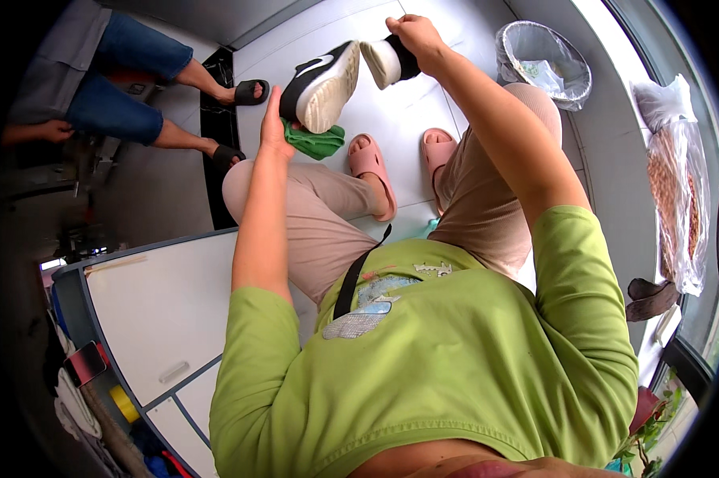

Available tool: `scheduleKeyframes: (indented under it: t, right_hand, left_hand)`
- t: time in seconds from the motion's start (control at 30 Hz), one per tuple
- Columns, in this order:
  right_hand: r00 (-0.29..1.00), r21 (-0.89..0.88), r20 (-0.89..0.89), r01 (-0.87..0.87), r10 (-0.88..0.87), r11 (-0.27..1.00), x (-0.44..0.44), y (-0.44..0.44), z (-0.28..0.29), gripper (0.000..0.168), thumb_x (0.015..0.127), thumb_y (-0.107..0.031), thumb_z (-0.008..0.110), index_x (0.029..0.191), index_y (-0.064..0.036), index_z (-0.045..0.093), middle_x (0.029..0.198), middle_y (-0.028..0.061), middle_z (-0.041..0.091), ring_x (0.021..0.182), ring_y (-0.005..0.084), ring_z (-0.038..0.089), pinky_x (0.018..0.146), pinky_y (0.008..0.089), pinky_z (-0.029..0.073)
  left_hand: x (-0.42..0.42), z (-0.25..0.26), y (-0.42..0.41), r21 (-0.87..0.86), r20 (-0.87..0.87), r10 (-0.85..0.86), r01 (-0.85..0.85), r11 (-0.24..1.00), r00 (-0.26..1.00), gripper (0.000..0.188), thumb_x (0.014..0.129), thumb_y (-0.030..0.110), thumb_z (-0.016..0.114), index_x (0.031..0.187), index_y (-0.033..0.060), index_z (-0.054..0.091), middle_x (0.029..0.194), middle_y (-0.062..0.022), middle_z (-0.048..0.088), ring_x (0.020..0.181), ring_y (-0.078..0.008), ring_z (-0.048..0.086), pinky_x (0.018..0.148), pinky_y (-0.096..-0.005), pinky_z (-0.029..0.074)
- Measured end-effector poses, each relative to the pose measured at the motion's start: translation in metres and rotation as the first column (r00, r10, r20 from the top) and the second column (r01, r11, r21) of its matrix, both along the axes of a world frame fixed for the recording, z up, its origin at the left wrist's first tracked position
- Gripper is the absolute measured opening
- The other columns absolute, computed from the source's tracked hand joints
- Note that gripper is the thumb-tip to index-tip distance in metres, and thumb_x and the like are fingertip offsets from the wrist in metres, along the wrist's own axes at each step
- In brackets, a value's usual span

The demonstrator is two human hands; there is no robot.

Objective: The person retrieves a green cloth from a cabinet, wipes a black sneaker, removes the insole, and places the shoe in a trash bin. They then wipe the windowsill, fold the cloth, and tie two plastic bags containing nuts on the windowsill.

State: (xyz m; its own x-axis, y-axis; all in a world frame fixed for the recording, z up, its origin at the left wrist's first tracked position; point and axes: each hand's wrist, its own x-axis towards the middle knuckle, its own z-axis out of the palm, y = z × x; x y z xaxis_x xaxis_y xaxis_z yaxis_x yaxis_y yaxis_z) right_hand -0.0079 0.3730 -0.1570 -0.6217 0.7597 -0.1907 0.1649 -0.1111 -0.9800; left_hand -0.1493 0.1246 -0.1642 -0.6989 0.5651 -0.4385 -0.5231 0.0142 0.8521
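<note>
My left hand (276, 131) supports a black sneaker (320, 86) with a white swoosh, its off-white sole turned partly towards me. A green cloth (314, 140) hangs below that sneaker, against the same hand. Part of the left fingers is hidden behind the shoe and cloth. Farther right, my right hand (416, 39) grips a second black shoe (389, 63), whose white sole end points at the first one. Only a narrow gap separates the two shoes. Both are held up above the white tiled floor (413, 113), in front of my knees.
A wire waste bin (542, 66) with a plastic liner stands beyond my right knee. At left sits another person in denim shorts (129, 77) and black slides (252, 92). A white cabinet (162, 305) flanks my left side. Clear bags of reddish-brown contents (676, 191) lie along the window ledge.
</note>
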Motion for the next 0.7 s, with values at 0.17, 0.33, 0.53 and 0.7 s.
scheduleKeyframes:
  t: [0.17,0.33,0.53,0.7]
  right_hand:
    - [0.908,-0.303,-0.419,-0.114,-0.025,0.946,0.009,0.020,0.016,0.027,0.092,-0.030,0.055,0.094,-0.002,0.058,0.087,0.0119,0.060,0.075,0.0238,0.061,0.069,0.0384,0.051]
    - [0.832,-0.385,-0.555,-0.262,0.005,0.885,0.020,0.018,0.038,0.027,0.094,-0.029,0.053,0.095,-0.003,0.055,0.089,0.0134,0.061,0.075,0.0240,0.061,0.069,0.0396,0.052]
    - [0.697,-0.382,-0.717,-0.372,-0.017,0.846,0.024,0.030,0.038,0.032,0.096,-0.039,0.049,0.084,-0.009,0.052,0.078,0.0009,0.056,0.070,0.0141,0.056,0.068,0.0308,0.050]
    - [0.495,-0.398,-0.864,-0.555,-0.095,0.730,0.020,0.054,0.027,0.038,0.094,-0.045,0.048,0.084,-0.008,0.054,0.077,0.0021,0.059,0.071,0.0168,0.057,0.069,0.0321,0.049]
  left_hand:
    - [-0.001,-0.006,-0.011,0.353,0.065,0.013,-0.036,0.935,0.998,0.050,0.090,0.053,0.048,0.122,0.0150,0.056,0.124,-0.0058,0.058,0.113,-0.0227,0.054,0.095,-0.0389,0.043]
    - [-0.002,0.010,-0.031,0.428,0.144,0.036,-0.095,0.899,0.989,0.058,0.091,0.055,0.043,0.128,0.0106,0.051,0.130,-0.0084,0.053,0.115,-0.0266,0.052,0.095,-0.0393,0.043]
    - [-0.005,0.051,-0.038,0.460,0.046,0.063,-0.077,0.885,0.997,0.068,0.088,0.062,0.042,0.131,0.0091,0.047,0.134,-0.0089,0.049,0.120,-0.0283,0.048,0.100,-0.0425,0.038]
    - [-0.009,0.079,-0.033,0.587,-0.023,0.071,-0.044,0.808,0.997,0.076,0.084,0.067,0.044,0.133,0.0091,0.045,0.136,-0.0101,0.047,0.123,-0.0291,0.045,0.102,-0.0438,0.037]
